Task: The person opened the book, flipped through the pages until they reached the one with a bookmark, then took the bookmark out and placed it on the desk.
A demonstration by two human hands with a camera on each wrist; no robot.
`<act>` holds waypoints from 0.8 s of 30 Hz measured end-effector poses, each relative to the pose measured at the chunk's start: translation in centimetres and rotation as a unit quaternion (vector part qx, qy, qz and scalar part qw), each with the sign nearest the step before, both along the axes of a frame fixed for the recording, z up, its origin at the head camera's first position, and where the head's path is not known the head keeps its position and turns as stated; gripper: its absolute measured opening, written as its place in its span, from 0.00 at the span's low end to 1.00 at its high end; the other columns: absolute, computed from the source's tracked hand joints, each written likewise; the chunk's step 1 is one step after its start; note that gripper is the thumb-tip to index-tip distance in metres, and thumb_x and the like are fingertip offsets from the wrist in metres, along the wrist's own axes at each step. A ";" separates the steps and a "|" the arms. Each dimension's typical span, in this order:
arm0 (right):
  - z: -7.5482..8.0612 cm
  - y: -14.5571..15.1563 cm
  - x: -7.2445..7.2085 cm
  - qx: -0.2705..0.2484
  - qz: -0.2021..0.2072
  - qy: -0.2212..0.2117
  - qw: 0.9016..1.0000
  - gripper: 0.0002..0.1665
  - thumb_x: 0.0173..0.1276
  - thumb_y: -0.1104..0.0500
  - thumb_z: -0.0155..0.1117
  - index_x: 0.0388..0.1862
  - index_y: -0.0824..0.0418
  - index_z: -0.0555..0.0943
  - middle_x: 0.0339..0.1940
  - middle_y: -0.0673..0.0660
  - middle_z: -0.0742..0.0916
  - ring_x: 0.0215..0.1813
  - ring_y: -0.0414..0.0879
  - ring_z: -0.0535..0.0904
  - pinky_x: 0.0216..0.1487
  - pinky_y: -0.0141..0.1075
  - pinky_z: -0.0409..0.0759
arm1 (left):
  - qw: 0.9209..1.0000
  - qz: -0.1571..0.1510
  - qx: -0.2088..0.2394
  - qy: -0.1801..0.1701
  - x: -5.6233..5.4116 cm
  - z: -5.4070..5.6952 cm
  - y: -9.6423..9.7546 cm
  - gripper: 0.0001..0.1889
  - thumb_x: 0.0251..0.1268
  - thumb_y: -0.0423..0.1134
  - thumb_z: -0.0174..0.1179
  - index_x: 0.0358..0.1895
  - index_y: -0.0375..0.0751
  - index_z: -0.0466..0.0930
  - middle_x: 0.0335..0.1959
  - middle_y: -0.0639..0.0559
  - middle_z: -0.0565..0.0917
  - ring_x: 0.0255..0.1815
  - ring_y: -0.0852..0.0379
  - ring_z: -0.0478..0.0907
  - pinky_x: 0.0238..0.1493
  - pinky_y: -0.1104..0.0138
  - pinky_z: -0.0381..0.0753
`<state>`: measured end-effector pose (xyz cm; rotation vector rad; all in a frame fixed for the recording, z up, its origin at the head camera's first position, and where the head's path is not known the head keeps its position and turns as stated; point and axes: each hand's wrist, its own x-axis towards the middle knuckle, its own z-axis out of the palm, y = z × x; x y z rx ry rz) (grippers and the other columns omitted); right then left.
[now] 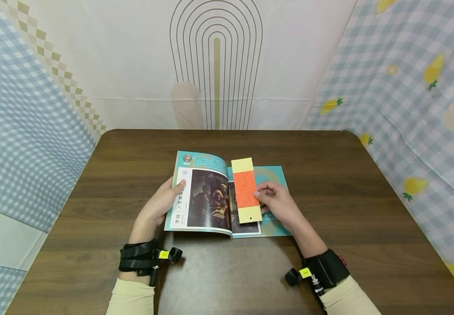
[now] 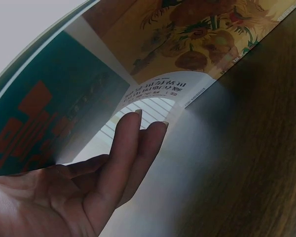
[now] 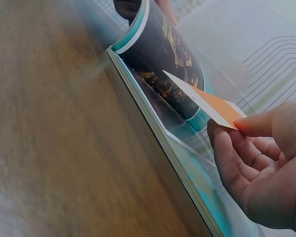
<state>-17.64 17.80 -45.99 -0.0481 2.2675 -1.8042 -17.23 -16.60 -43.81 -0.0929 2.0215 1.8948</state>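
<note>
An open book [image 1: 207, 199] lies on the table, its left side raised and curved, with a dark picture on the pages. My left hand [image 1: 165, 199] holds its left edge, thumb on the page and the other fingers behind the cover, as the left wrist view shows the book's outside [image 2: 153, 54]. Between the thumb and fingers of my right hand [image 1: 277, 202] is a bookmark [image 1: 246, 188], orange in the middle with pale yellow ends and a small hole at the lower end. The right wrist view has the bookmark [image 3: 214, 103] tilted above the right-hand page.
The brown wooden table [image 1: 113, 175] surrounds the book on all sides. Behind it hangs a white cloth [image 1: 132, 65] with arched lines, and checked cloths [image 1: 368, 78] hang at the sides. Each wrist wears a black strap [image 1: 138, 258] with a small camera.
</note>
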 end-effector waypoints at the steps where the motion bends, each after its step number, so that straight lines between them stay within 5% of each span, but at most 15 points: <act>1: 0.0 0.1 0.0 0.002 -0.002 0.000 1.000 0.11 0.81 0.60 0.65 0.53 0.68 0.81 0.37 0.60 0.85 0.38 0.52 0.82 0.35 0.41 0.87 | 1.000 0.000 0.000 0.000 0.0 0.0 0.0 0.29 0.90 0.50 0.41 0.84 0.42 0.54 0.44 0.44 0.85 0.38 0.53 0.88 0.36 0.61 0.88; 24: 0.4 2.5 -0.9 0.004 -0.026 0.034 0.999 0.13 0.81 0.60 0.65 0.54 0.70 0.81 0.36 0.60 0.85 0.30 0.47 0.77 0.31 0.36 0.82 | 1.000 -0.006 0.008 -0.005 0.0 0.2 0.0 0.30 0.90 0.50 0.40 0.85 0.42 0.52 0.44 0.44 0.85 0.38 0.53 0.88 0.36 0.60 0.88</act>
